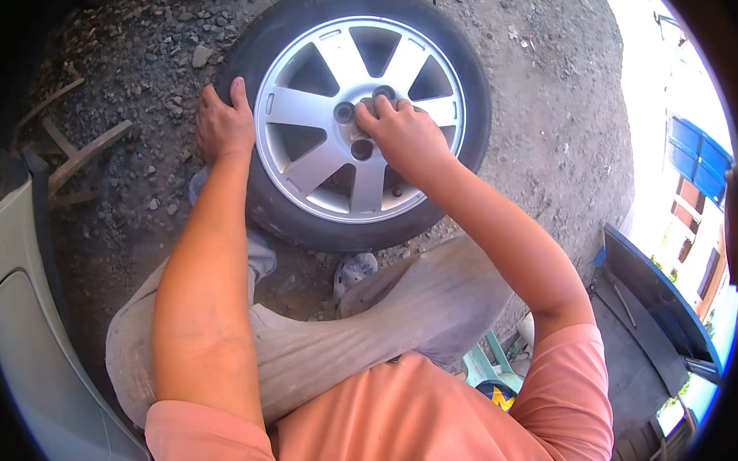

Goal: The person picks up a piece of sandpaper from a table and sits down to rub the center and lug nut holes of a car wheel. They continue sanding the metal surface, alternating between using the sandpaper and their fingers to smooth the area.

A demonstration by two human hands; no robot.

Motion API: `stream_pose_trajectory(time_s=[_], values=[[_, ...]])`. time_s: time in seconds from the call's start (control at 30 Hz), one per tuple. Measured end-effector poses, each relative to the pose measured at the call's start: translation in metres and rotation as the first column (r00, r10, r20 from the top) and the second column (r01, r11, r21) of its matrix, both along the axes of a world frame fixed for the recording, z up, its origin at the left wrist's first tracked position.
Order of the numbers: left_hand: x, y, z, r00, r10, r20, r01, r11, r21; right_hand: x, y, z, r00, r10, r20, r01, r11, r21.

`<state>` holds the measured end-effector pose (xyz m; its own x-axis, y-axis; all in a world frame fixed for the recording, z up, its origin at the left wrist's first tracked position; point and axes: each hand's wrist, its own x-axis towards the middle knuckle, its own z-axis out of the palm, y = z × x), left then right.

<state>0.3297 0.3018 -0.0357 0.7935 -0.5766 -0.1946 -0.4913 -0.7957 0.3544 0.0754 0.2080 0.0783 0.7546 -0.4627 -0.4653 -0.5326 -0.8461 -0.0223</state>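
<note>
A silver alloy wheel (pixel 347 56) with a black tire (pixel 291 219) stands tilted on the ground before me, its outer face toward me. My left hand (pixel 224 126) grips the tire's left edge, thumb on the sidewall and fingers over the tread. At the hub, my right hand (pixel 402 136) is closed with its fingertips pressed against the wheel's centre. Something greyish shows under those fingers, too covered to name. Dark lug holes (pixel 361 150) surround the centre, some partly hidden by the right hand.
A pale car body panel (pixel 44 364) is close on my left. Wooden pieces (pixel 90 157) lie on the gravel (pixel 157 91) at the upper left. A light green plastic stool (pixel 486 364) and a dark panel (pixel 633 335) are at the lower right. My bent legs (pixel 372 316) flank the wheel.
</note>
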Motion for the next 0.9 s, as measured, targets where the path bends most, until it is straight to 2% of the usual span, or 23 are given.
stream_pose_trajectory(time_s=[0.03,0.13,0.23,0.33,0.43,0.83,0.9], values=[[0.0,0.001,-0.001,1.0,0.002,0.0,-0.002,1.0,0.002,0.002,-0.002,0.002,0.999,-0.017,-0.033,0.019,0.999,0.034],[0.0,-0.003,0.002,1.0,0.008,-0.012,-0.008,1.0,0.005,-0.004,0.002,0.008,0.997,0.073,-0.003,-0.074,0.997,-0.037],[0.0,0.001,0.002,1.0,-0.001,-0.02,0.002,1.0,0.011,-0.002,-0.004,0.014,0.998,0.055,-0.045,-0.052,0.997,0.054],[0.0,0.001,-0.003,1.0,-0.005,0.006,0.005,1.0,-0.011,-0.005,-0.003,0.011,0.995,0.101,0.024,-0.1,0.995,-0.027],[0.0,0.001,-0.002,1.0,-0.001,-0.004,0.001,1.0,0.002,-0.003,-0.005,0.012,0.997,0.078,-0.007,-0.078,0.996,0.037],[0.002,0.002,-0.004,1.0,-0.023,0.007,0.023,1.0,0.005,0.003,-0.017,0.008,0.994,0.096,-0.051,-0.092,0.994,0.066],[0.0,0.004,-0.004,1.0,-0.031,0.001,0.031,1.0,-0.001,-0.008,-0.013,0.004,0.993,0.119,0.014,-0.119,0.992,0.029]])
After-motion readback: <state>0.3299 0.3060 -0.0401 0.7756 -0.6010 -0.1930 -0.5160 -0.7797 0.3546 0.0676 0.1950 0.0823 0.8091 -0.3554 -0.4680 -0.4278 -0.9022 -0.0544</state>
